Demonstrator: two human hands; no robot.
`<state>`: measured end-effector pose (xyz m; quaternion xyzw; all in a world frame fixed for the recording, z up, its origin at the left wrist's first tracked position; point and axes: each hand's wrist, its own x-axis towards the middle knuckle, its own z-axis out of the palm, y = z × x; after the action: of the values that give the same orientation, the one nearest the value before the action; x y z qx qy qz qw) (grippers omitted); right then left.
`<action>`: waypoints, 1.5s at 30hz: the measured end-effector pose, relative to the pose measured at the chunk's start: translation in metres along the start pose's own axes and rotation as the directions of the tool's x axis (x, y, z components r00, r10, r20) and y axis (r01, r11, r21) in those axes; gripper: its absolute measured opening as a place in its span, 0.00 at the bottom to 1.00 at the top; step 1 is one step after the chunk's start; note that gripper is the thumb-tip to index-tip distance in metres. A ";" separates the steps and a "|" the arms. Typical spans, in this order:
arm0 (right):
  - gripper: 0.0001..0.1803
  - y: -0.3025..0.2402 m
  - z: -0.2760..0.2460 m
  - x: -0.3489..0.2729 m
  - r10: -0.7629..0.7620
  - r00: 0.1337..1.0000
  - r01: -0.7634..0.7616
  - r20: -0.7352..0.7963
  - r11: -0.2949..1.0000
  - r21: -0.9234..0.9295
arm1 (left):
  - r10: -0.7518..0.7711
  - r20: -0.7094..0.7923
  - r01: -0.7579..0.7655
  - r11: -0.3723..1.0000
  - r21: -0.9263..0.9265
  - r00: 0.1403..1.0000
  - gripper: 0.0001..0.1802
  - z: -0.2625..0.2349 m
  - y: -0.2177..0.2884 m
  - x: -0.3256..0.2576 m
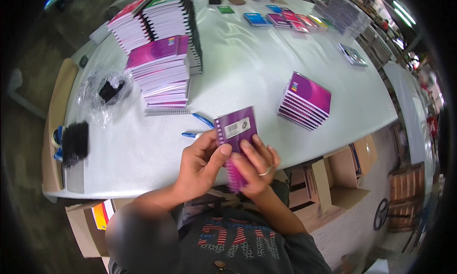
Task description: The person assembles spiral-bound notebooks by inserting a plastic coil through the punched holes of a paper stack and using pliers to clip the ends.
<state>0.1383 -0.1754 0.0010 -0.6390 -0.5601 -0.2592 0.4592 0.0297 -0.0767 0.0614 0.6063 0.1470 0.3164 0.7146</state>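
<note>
Over the front edge of the white table I hold a small purple spiral notebook [242, 118] with a white barcode label on its cover. My left hand [202, 162] grips its coiled left edge, thumb on top. My right hand [257, 169], a ring on one finger, is closed around its right side, fingers across the cover. A second magenta spiral-edged piece [235, 179] shows below, under my right hand; whether it is a separate notebook I cannot tell. A blue-handled hand tool [203, 120], probably pliers, lies just beyond my left hand, partly hidden.
A neat stack of purple notebooks [309, 95] stands at right. Taller piles of purple notebooks [159, 55] and green-topped notebooks [169, 12] rise at back left. Crumpled clear plastic [102, 93] and a black brush [76, 143] lie left. Cardboard boxes [345, 179] sit below the table.
</note>
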 end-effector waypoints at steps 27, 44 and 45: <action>0.15 0.077 -0.015 -0.021 0.443 0.696 -0.716 0.565 0.478 0.508 | 0.177 0.195 -0.188 -0.060 0.980 0.965 0.09 -0.179 -0.058 0.074; 0.14 0.077 -0.011 -0.022 0.460 0.658 -0.753 0.597 0.420 0.507 | 0.016 0.205 -0.160 0.685 0.711 0.979 0.21 -0.114 -0.036 0.054; 0.15 0.077 -0.011 -0.021 0.463 0.658 -0.753 0.594 0.407 0.517 | -0.138 0.241 -0.067 0.729 0.681 0.961 0.24 -0.104 -0.035 0.048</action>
<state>0.2087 -0.1916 -0.0343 -0.5956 -0.4080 0.2976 0.6247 0.0133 0.0319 0.0130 0.8612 0.1640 0.1389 0.4605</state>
